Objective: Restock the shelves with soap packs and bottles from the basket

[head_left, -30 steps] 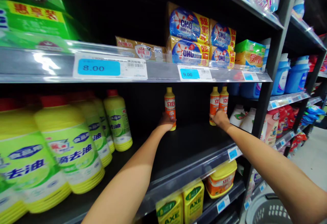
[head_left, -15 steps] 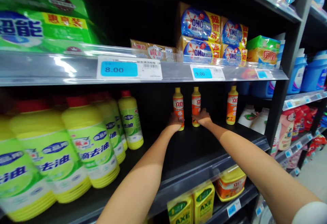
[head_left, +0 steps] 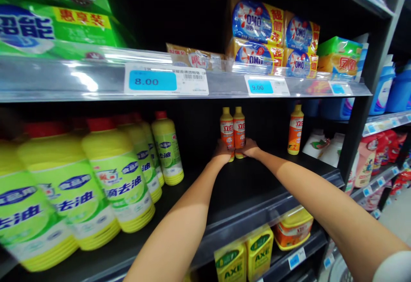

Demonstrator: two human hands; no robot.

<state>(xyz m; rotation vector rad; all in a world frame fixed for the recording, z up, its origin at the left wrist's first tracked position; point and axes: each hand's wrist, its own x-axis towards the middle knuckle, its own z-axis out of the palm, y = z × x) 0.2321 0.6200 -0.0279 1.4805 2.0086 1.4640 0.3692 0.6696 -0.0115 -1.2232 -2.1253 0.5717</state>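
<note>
Two small orange bottles with yellow caps stand side by side, touching, at the back of a black shelf (head_left: 244, 196). My left hand (head_left: 222, 151) is closed round the base of the left orange bottle (head_left: 226, 129). My right hand (head_left: 248, 148) is closed round the base of the right orange bottle (head_left: 239, 127). Both arms reach deep into the shelf. A third orange bottle (head_left: 296, 129) stands alone further right on the same shelf.
Large yellow-green detergent bottles (head_left: 118, 179) fill the shelf's left side. Above, soap packs (head_left: 272, 37) sit behind price tags (head_left: 165, 80). Yellow AXE containers (head_left: 244, 256) stand on the shelf below. Blue jugs (head_left: 390, 87) and pouches fill the neighbouring rack at right.
My right hand slid its orange bottle leftward across the shelf until it stands against the one in my left hand. The third bottle stayed at the right. The view shifted slightly left.
</note>
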